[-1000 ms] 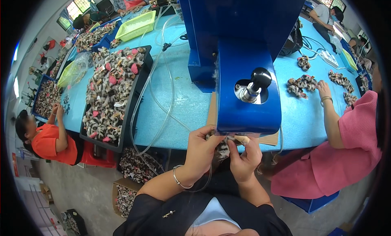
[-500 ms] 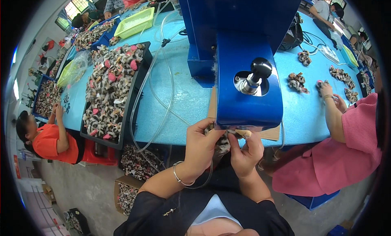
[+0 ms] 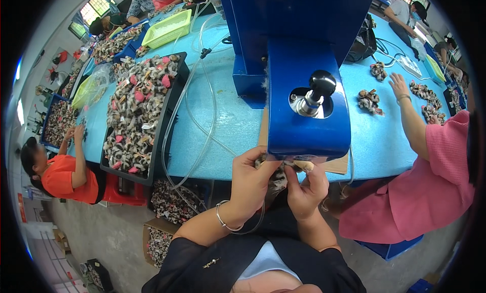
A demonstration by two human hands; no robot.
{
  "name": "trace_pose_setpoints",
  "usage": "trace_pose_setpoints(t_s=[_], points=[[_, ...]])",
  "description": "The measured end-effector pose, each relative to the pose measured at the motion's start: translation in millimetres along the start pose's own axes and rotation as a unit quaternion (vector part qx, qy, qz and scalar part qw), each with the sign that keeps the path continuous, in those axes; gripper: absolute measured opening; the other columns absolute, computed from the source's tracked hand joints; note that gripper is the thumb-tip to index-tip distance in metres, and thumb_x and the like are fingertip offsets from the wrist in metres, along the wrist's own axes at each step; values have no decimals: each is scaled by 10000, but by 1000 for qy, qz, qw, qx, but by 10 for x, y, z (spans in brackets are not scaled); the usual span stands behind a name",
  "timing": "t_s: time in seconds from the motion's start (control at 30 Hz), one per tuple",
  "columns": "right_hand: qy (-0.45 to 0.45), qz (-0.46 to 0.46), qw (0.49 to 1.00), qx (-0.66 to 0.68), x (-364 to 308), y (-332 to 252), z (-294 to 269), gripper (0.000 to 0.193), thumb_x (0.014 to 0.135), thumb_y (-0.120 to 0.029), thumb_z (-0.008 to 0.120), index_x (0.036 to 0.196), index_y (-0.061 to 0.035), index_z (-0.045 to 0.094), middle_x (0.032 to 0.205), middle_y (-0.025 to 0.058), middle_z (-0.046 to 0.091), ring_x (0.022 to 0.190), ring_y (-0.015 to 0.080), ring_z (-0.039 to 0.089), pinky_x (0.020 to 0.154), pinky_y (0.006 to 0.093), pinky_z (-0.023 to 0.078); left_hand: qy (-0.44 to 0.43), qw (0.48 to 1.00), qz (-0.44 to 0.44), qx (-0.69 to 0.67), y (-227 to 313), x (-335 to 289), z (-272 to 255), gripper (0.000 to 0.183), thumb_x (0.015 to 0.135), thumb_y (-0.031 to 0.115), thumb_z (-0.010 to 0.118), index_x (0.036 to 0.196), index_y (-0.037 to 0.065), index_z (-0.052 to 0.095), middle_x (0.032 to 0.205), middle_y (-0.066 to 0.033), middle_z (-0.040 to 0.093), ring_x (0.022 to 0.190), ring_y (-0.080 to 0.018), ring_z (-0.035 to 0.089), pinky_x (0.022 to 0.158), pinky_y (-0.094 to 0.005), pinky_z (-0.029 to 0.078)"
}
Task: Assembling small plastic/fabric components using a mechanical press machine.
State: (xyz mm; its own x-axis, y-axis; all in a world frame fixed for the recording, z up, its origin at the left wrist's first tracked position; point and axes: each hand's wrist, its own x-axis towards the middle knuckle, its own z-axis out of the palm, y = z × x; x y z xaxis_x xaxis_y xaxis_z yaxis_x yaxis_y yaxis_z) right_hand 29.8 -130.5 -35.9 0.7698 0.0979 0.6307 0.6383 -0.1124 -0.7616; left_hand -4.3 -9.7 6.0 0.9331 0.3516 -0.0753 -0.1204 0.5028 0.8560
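Under the front edge of a blue press machine [image 3: 310, 136] with a black knob, I hold a small furry plush piece [image 3: 277, 179] in mottled grey, white and brown. My left hand [image 3: 251, 179] is closed round its left side, thumb on top. My right hand [image 3: 308, 191] pinches its right side between thumb and fingers, and a tan tip of the piece shows by the fingertips. The machine's head hides the far part of the plush and some of my fingertips.
Left of the machine, a black tray [image 3: 169, 116] is heaped with similar plush pieces; clear tubes [image 3: 202, 116] loop beside it. More pieces lie on the blue table [image 3: 217, 156] to the right, near a co-worker in pink [image 3: 400, 202]. Another in orange [image 3: 71, 176] sits at left.
My hands stay at the machine with the plush piece, barely shifting. The co-worker in pink has let go of a plush piece and moved an open hand farther away across the table.
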Motion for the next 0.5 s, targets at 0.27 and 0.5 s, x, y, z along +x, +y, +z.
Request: trace_pose_setpoints(t_s=[0.27,0.5], points=[[22,-9,1000,-1,28,-20,0,260,757,91,780,981,32,662,979,163,678,842,277,680,737,319,532,-3,1000,-24,10,-27,13,-4,129,932,68,693,983,-50,709,869,-53,711,759,-65,635,655,-210,515],[36,-3,999,-15,-25,-6,-32,269,754,93,784,990,38,667,952,159,670,815,267,671,712,313,523,-16,1000,-13,5,-31,51,56,125,918,31,686,1009,-50,714,885,-49,709,781,-67,632,683,-220,519]])
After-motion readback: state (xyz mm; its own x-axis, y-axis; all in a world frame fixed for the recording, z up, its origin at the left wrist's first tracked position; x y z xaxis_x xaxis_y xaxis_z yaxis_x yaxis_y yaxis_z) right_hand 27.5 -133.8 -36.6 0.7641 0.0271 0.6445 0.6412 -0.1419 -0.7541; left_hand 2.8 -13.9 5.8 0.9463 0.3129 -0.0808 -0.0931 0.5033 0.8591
